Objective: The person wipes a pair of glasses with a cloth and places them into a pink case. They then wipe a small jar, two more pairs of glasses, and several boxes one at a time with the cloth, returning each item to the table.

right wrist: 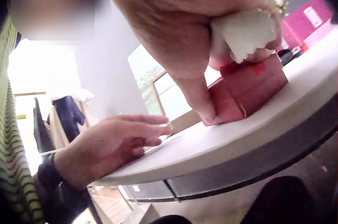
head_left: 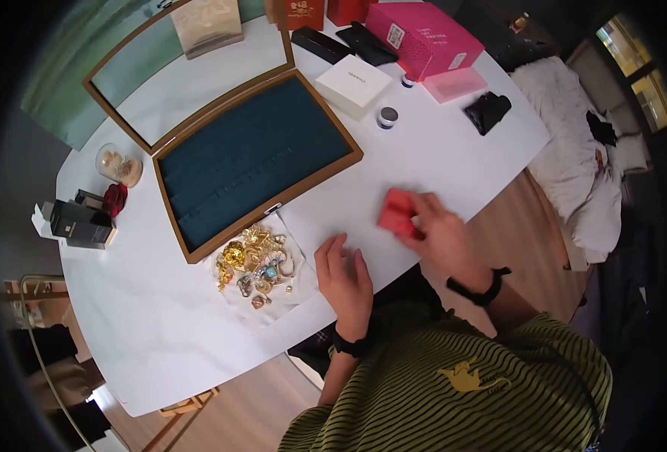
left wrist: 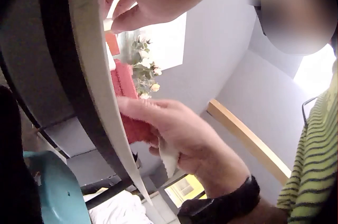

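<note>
My right hand (head_left: 445, 233) grips a small red box (head_left: 395, 212) near the table's front edge. In the right wrist view the thumb presses the near side of the red box (right wrist: 248, 92), which rests on the table. A crumpled white tissue-like piece (right wrist: 247, 34) is tucked in the same hand's curled fingers. My left hand (head_left: 344, 282) hovers at the table edge with relaxed, slightly bent fingers, just right of a heap of gold jewelry (head_left: 254, 260). That heap, with brooches, earrings and a turquoise-stone piece, lies on a white cloth (head_left: 258, 316).
Behind the heap stands an open wooden display case (head_left: 250, 154) with dark teal lining, its glass lid raised. A white box (head_left: 354, 84), a small jar (head_left: 387, 117), a pink box (head_left: 424, 38) and a black pouch (head_left: 488, 113) stand farther back. Dark boxes (head_left: 81, 224) are at left.
</note>
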Tool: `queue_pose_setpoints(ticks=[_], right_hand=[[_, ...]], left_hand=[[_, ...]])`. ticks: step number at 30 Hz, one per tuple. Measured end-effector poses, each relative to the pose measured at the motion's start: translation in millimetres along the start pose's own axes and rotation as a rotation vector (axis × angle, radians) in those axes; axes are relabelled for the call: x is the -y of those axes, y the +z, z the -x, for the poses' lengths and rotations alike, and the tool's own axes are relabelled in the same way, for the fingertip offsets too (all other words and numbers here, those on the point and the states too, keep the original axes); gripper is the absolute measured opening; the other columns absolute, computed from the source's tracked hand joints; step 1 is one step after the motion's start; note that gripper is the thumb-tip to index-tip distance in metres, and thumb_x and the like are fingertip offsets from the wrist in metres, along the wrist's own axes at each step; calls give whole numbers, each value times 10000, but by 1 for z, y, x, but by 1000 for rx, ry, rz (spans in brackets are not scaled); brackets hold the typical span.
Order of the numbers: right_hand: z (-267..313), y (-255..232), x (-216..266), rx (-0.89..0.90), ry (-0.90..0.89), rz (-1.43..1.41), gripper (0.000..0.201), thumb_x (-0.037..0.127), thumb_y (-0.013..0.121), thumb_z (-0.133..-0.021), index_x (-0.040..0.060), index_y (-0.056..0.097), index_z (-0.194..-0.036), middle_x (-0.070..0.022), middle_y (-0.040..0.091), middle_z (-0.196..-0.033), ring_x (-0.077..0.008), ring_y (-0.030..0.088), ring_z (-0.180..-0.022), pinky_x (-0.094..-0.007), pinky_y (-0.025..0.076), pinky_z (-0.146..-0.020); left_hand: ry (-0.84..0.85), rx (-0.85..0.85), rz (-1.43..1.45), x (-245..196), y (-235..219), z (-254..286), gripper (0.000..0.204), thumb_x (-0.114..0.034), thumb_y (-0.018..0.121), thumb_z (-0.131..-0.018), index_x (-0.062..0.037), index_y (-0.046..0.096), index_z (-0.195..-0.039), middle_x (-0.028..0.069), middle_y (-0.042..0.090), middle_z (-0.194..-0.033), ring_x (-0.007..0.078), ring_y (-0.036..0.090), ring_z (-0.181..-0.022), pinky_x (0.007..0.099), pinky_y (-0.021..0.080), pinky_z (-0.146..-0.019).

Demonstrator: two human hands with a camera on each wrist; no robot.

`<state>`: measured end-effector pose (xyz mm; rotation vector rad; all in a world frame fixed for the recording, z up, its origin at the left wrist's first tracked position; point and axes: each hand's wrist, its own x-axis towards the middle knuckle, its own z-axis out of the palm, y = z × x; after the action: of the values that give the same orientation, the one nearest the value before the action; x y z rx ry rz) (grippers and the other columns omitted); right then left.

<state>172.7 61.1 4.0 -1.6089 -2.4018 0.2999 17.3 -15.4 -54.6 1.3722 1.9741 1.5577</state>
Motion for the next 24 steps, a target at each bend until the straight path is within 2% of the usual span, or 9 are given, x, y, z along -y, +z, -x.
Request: queue_pose_setpoints(ticks=[5, 9, 15, 17, 19, 21, 22, 23, 24], right_hand=[[-30, -27, -73, -129, 230, 176, 570, 349, 705, -741, 11, 524, -1162, -151, 606, -964, -340, 639, -769, -429, 525, -666], [-69, -26, -104, -185, 193, 300, 565, 368, 703, -749, -13, 527, -1127, -185, 609, -937, -372, 640, -766, -443, 526, -664], [-86, -30, -97, -42, 300, 345, 665, 470, 657, -796, -68, 478, -1144, -222, 587, -1035, -376, 651, -797, -451, 534, -664], [-84, -36, -92, -115, 305, 350, 746, 509, 652, -791, -77, 444, -1202, -224, 584, -1042, -373, 651, -805, -447, 533, -676], [-91, -48, -92, -169, 323, 377, 738, 534, 642, -792, -77, 496, -1180, -214, 595, -1008, -368, 647, -807, -442, 528, -687], [-106, -65, -94, -220, 334, 262, 637, 515, 627, -812, -61, 584, -1079, -198, 607, -967, -370, 641, -814, -438, 523, -694], [-116, -56, -107, -411, 160, 244, 510, 462, 602, -847, -42, 649, -904, -193, 616, -927, -379, 637, -794, -443, 519, -686], [-120, -49, -116, -413, 175, 249, 510, 462, 602, -847, -42, 649, -904, -193, 616, -927, -379, 637, -794, -443, 519, -686], [-127, -44, -117, -302, 186, 294, 478, 436, 596, -855, -38, 654, -875, -190, 618, -926, -380, 637, -782, -444, 520, -686]], left_hand=[[34, 17, -3, -7, 0, -2, 117, 29, 639, -768, -24, 624, -871, 78, 611, -901, 217, 581, -749, 320, 477, -671], [-18, 43, -2, -8, 0, 0, 69, 20, 635, -789, -25, 633, -841, 66, 604, -839, 190, 569, -688, 285, 459, -565], [-32, 57, -18, -8, 0, 1, 71, 16, 633, -797, -30, 634, -851, 60, 592, -821, 177, 560, -656, 271, 447, -517], [-34, 55, -28, -7, 0, 1, 74, 16, 634, -795, -30, 634, -852, 59, 592, -822, 177, 561, -654, 273, 450, -519], [-42, 71, -29, -7, 1, 0, 81, 19, 637, -790, -30, 633, -854, 60, 590, -815, 178, 561, -652, 278, 451, -523], [-32, 77, -31, -7, 2, -1, 88, 22, 638, -787, -30, 634, -857, 61, 591, -817, 179, 562, -653, 279, 451, -525], [-23, 74, -33, -7, 3, 0, 94, 25, 639, -784, -31, 635, -859, 61, 592, -820, 181, 563, -653, 280, 451, -527], [-17, 87, -27, -6, 3, 1, 94, 25, 639, -784, -31, 635, -859, 61, 592, -820, 181, 563, -653, 280, 451, -527], [-18, 84, -30, -6, 4, 2, 99, 28, 639, -782, -31, 635, -861, 63, 593, -825, 183, 563, -653, 280, 451, -525]])
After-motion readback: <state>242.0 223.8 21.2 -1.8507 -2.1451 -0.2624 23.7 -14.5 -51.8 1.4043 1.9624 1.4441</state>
